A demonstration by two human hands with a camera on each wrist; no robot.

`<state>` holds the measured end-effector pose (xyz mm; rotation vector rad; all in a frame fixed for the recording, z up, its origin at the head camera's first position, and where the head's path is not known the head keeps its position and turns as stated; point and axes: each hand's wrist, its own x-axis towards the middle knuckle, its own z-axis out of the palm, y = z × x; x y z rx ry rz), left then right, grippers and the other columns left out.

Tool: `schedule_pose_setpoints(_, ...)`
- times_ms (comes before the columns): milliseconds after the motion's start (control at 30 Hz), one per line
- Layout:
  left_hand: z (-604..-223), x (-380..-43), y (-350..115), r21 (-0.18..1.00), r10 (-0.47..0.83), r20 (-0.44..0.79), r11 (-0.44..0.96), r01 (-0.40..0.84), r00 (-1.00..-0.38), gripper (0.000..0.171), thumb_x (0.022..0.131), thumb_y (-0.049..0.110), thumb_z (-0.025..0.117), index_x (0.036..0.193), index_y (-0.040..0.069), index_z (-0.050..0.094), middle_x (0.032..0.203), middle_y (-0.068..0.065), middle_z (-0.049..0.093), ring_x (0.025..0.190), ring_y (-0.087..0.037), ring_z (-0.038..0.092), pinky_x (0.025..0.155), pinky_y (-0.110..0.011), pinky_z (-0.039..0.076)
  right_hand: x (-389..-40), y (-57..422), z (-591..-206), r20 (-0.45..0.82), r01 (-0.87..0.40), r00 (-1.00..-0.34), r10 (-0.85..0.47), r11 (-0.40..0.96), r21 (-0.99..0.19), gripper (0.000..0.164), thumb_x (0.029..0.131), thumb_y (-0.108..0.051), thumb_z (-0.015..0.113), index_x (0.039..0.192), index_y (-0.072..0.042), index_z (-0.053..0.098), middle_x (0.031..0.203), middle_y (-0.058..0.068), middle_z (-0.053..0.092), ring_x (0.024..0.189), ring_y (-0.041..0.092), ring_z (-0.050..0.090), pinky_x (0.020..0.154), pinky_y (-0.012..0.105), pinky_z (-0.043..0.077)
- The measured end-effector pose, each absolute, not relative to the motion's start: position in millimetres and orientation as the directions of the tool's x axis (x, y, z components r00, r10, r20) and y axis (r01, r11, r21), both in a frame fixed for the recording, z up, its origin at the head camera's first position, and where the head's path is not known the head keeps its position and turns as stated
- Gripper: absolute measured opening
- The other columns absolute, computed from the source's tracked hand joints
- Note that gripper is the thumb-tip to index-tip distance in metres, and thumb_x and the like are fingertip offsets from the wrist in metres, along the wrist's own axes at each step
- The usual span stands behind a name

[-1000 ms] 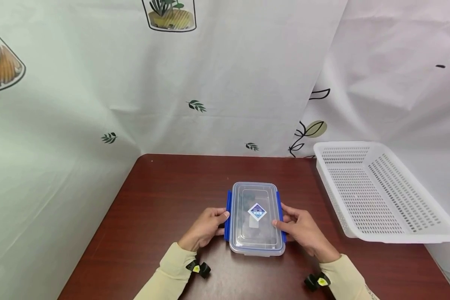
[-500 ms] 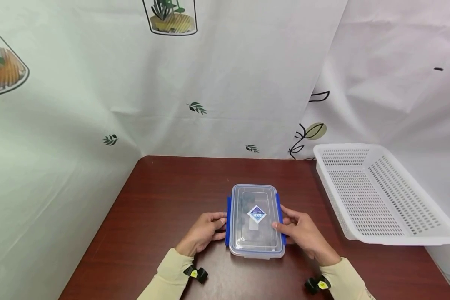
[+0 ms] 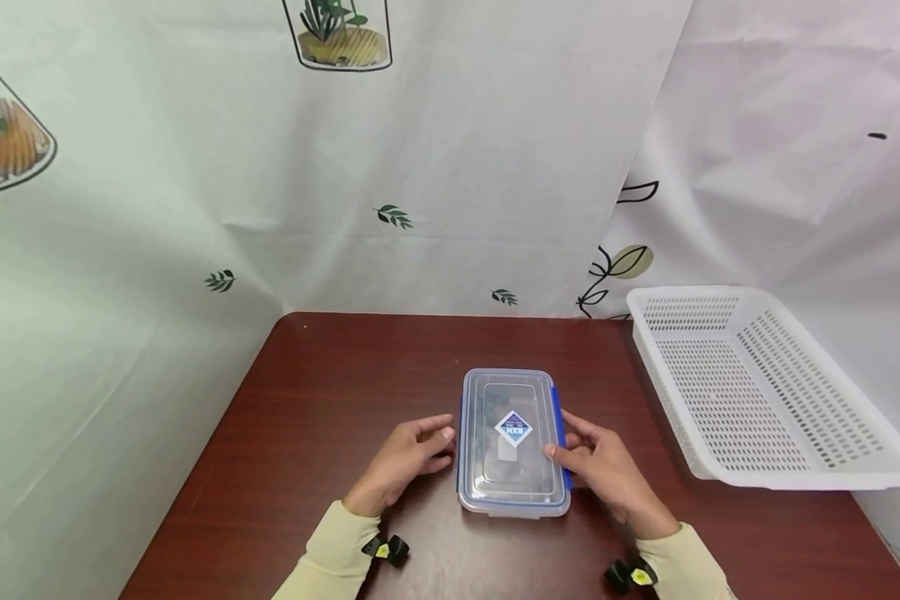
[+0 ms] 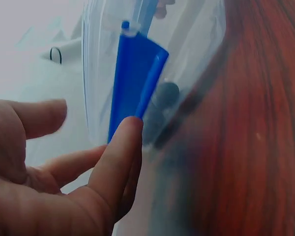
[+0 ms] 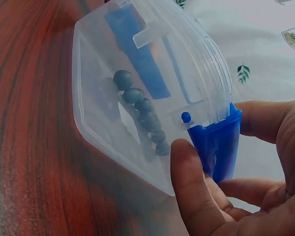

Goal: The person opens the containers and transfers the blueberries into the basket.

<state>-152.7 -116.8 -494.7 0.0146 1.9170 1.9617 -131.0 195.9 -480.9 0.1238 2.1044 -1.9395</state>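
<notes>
A clear plastic food container [image 3: 513, 492] with a lid, a diamond sticker and blue side latches lies on the table. My right hand [image 3: 607, 467] pinches its right side, the thumb on the lid's edge by the right latch [image 5: 219, 145], which lies up against the lid. On the other side, my left hand [image 3: 408, 458] has loosely bent fingers, with fingertips right at the left latch [image 4: 137, 73]. That latch hangs down, away from the lid edge, and the left thumb stands apart. Several dark round beads [image 5: 133, 95] show in a row through the container's wall.
A white perforated plastic basket [image 3: 765, 400] stands at the right of the dark red wooden table [image 3: 330, 375]. A white printed cloth [image 3: 450, 150] hangs behind the table and along its sides.
The left latch, sticking out beside the lid earlier, has swung down almost out of sight in the head view. My left hand has shifted slightly left; the right hand keeps its grip.
</notes>
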Motion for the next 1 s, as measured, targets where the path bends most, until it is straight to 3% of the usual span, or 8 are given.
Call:
schedule_pose_setpoints(133,-487.1,-150.4,-105.4,0.979,0.261,-0.205,0.068,-0.194,-0.943,0.060,0.101,0.020,0.073,0.149,-0.008,0.052,0.136,-0.027,0.065,0.116,-0.025,0.070,0.095,-0.038,0.062,-129.4,196.0,-480.4,-0.258,0.248,-0.960,-0.110,0.094,-0.964,0.077,0.094,-0.016,0.081,0.157,0.004,0.042,0.115,0.019,0.072,0.088,0.021,0.075,0.073,0.043,0.066)
schedule_pose_setpoints(367,-483.1,-147.2,-94.4,0.982,0.236,-0.181,0.102,-0.161,-0.955,0.069,0.092,0.011,0.081,0.152,-0.004,0.051,0.137,-0.026,0.063,0.113,-0.025,0.070,0.086,-0.035,0.064,-127.1,198.5,-476.1,-0.274,0.266,-0.958,-0.088,0.098,-0.959,0.067,0.097,-0.015,0.078,0.152,0.010,0.047,0.132,0.029,0.068,0.097,0.022,0.078,0.078,0.042,0.065)
schedule_pose_setpoints(600,-481.0,-145.1,-94.0,0.982,0.221,-0.177,0.097,-0.159,-0.959,0.070,0.091,0.009,0.083,0.153,0.000,0.052,0.144,-0.026,0.062,0.115,-0.026,0.072,0.087,-0.037,0.064,-128.0,203.5,-475.7,-0.258,0.248,-0.961,-0.102,0.099,-0.964,0.065,0.097,-0.013,0.078,0.151,0.009,0.050,0.142,0.032,0.062,0.107,0.026,0.077,0.083,0.043,0.064)
schedule_pose_setpoints(800,-479.4,-143.9,-93.3,0.980,0.221,-0.194,0.078,-0.181,-0.956,0.068,0.092,0.008,0.082,0.152,-0.003,0.052,0.138,-0.027,0.066,0.115,-0.025,0.072,0.087,-0.038,0.064,-129.4,205.9,-478.9,-0.263,0.256,-0.958,-0.115,0.076,-0.964,0.062,0.097,-0.010,0.077,0.151,0.008,0.051,0.142,0.031,0.062,0.110,0.026,0.076,0.087,0.042,0.063)
schedule_pose_setpoints(1000,-481.3,-144.1,-90.2,0.985,0.211,-0.171,0.061,-0.161,-0.963,0.062,0.093,0.003,0.079,0.148,-0.008,0.053,0.145,-0.030,0.061,0.127,-0.036,0.065,0.093,-0.035,0.062,-129.0,205.9,-479.5,-0.279,0.278,-0.953,-0.120,0.031,-0.960,0.060,0.099,-0.007,0.074,0.151,0.009,0.049,0.144,0.032,0.059,0.109,0.020,0.075,0.088,0.041,0.063)
